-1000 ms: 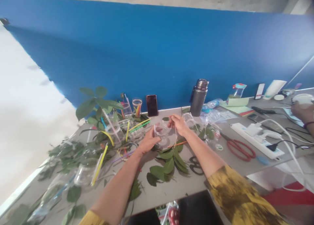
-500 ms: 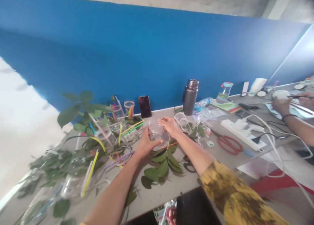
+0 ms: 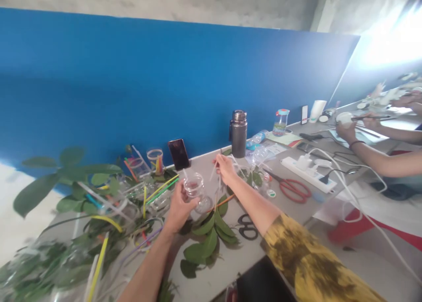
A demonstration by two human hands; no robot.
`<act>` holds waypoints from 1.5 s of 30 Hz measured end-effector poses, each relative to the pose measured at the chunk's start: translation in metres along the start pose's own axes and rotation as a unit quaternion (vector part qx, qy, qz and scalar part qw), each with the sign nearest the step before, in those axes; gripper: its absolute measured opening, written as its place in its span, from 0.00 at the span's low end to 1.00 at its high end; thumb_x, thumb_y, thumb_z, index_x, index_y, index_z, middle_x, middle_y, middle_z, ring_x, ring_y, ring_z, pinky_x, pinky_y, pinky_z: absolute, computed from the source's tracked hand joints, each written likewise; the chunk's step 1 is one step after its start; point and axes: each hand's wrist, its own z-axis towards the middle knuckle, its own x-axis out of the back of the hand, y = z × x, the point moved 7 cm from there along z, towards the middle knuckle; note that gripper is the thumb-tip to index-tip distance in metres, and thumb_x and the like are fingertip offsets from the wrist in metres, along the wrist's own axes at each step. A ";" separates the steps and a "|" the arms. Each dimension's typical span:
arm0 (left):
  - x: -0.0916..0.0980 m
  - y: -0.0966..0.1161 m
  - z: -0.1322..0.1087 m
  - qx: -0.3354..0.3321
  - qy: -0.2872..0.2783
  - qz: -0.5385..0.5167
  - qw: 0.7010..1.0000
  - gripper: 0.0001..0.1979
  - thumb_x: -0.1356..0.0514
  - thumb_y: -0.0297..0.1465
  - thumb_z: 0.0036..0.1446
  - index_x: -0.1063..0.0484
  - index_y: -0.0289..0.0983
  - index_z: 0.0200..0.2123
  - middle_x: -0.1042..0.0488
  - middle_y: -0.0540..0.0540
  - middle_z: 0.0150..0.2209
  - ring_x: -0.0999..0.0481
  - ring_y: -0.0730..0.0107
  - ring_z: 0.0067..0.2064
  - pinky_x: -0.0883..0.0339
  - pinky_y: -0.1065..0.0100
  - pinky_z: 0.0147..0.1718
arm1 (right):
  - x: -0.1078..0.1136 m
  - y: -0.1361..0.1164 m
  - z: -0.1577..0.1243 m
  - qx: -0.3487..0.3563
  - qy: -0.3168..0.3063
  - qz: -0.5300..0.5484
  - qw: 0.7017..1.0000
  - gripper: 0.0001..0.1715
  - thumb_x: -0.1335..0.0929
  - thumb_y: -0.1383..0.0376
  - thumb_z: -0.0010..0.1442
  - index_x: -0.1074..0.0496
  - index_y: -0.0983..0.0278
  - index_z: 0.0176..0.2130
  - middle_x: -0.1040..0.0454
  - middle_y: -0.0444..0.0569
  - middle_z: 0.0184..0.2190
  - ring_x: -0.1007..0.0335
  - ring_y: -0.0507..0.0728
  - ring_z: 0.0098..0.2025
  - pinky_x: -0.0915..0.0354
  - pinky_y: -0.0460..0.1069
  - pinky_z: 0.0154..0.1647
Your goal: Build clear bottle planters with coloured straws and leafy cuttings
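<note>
I have the left hand gripping a clear cup mouth-up, the right hand pinching a pale strip slanting down.

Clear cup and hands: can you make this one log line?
left hand: holds clear cup | right hand: holds pale strip | leafy sprig: on table

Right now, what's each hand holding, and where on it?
Left hand: clear plastic cup, gripped by its side wall. Right hand: thin whitish strip, pinched near its upper end.

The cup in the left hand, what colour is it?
The cup is colourless and see-through. It shows best in the head view.
</note>
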 end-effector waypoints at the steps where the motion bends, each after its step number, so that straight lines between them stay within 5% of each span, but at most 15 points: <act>1: -0.003 0.000 -0.001 0.010 -0.021 -0.023 0.999 0.41 0.28 0.37 0.43 0.37 0.38 0.61 0.23 0.37 0.56 0.21 0.50 0.56 0.30 0.51 0.57 | 0.003 0.001 0.003 -0.016 0.006 0.021 1.000 0.26 0.30 0.42 0.59 0.36 0.60 0.31 0.32 0.41 0.21 0.38 0.50 0.22 0.47 0.42 0.19; 4: -0.013 0.000 -0.005 0.014 -0.084 -0.059 0.995 0.38 0.28 0.37 0.44 0.33 0.38 0.59 0.22 0.37 0.57 0.23 0.48 0.59 0.32 0.51 0.60 | -0.001 0.005 0.002 -0.063 -0.032 0.056 0.996 0.24 0.30 0.43 0.60 0.35 0.60 0.34 0.33 0.40 0.21 0.37 0.50 0.21 0.40 0.44 0.22; 6: -0.018 -0.001 -0.006 0.016 -0.106 -0.068 0.992 0.34 0.28 0.37 0.45 0.29 0.37 0.56 0.22 0.37 0.56 0.24 0.48 0.59 0.31 0.51 0.59 | -0.010 0.006 -0.005 -0.069 -0.089 0.052 0.992 0.25 0.28 0.43 0.58 0.34 0.60 0.34 0.40 0.35 0.18 0.45 0.48 0.18 0.44 0.44 0.20; 11: -0.015 -0.012 -0.003 0.040 -0.058 -0.055 0.996 0.24 0.31 0.39 0.48 0.23 0.36 0.47 0.21 0.36 0.50 0.22 0.51 0.54 0.28 0.54 0.53 | -0.039 0.000 -0.037 -0.039 -0.255 0.024 0.966 0.33 0.26 0.37 0.54 0.27 0.62 0.38 0.45 0.34 0.18 0.55 0.46 0.18 0.58 0.44 0.18; 16: -0.002 -0.002 -0.008 -0.018 0.036 0.065 0.997 0.20 0.38 0.49 0.58 0.24 0.37 0.40 0.23 0.43 0.39 0.24 0.58 0.43 0.29 0.56 0.48 | -0.040 0.010 -0.040 -0.003 -0.181 -0.052 0.982 0.33 0.28 0.36 0.53 0.29 0.63 0.30 0.43 0.35 0.16 0.54 0.46 0.17 0.58 0.45 0.18; 21: -0.008 -0.001 -0.014 -0.036 -0.042 0.012 0.998 0.40 0.35 0.61 0.50 0.31 0.39 0.56 0.25 0.41 0.47 0.25 0.56 0.48 0.29 0.58 0.48 | -0.027 0.018 -0.023 0.017 -0.138 -0.097 0.986 0.29 0.28 0.39 0.54 0.29 0.62 0.29 0.40 0.36 0.16 0.51 0.47 0.17 0.54 0.45 0.18; 25: -0.011 -0.007 -0.013 -0.015 -0.052 0.021 0.998 0.37 0.32 0.58 0.49 0.31 0.38 0.53 0.26 0.40 0.45 0.24 0.54 0.48 0.30 0.56 0.48 | -0.024 0.016 -0.023 0.022 -0.142 -0.100 0.985 0.27 0.28 0.41 0.55 0.29 0.62 0.29 0.37 0.38 0.17 0.48 0.48 0.18 0.51 0.45 0.18; 30: -0.006 0.017 -0.025 -0.052 0.045 0.136 0.988 0.21 0.40 0.52 0.59 0.31 0.39 0.41 0.31 0.47 0.34 0.28 0.61 0.37 0.31 0.59 0.39 | -0.033 0.009 -0.032 0.048 -0.175 -0.134 0.974 0.26 0.28 0.43 0.56 0.29 0.63 0.26 0.35 0.40 0.17 0.44 0.49 0.19 0.47 0.45 0.20; 34: -0.028 0.037 -0.041 -0.143 -0.010 0.240 0.960 0.16 0.33 0.45 0.54 0.25 0.40 0.40 0.33 0.49 0.32 0.32 0.64 0.34 0.32 0.62 0.38 | -0.036 0.011 -0.031 0.046 -0.185 -0.146 0.971 0.27 0.28 0.43 0.57 0.28 0.63 0.26 0.35 0.40 0.17 0.43 0.48 0.19 0.47 0.44 0.20; 37: -0.039 0.034 -0.044 -0.159 -0.038 0.265 0.950 0.12 0.33 0.42 0.57 0.20 0.41 0.40 0.32 0.46 0.37 0.32 0.66 0.33 0.31 0.64 0.36 | -0.033 0.013 -0.026 0.034 -0.179 -0.126 0.975 0.28 0.28 0.42 0.55 0.28 0.63 0.27 0.36 0.39 0.17 0.44 0.48 0.19 0.48 0.44 0.19; 45: -0.021 0.029 -0.031 -0.162 0.031 0.256 0.952 0.18 0.45 0.31 0.64 0.24 0.41 0.54 0.34 0.40 0.55 0.26 0.67 0.39 0.26 0.58 0.48 | -0.028 0.007 -0.026 -0.042 -0.208 -0.019 0.977 0.31 0.29 0.37 0.52 0.25 0.63 0.30 0.43 0.36 0.17 0.57 0.47 0.17 0.57 0.46 0.18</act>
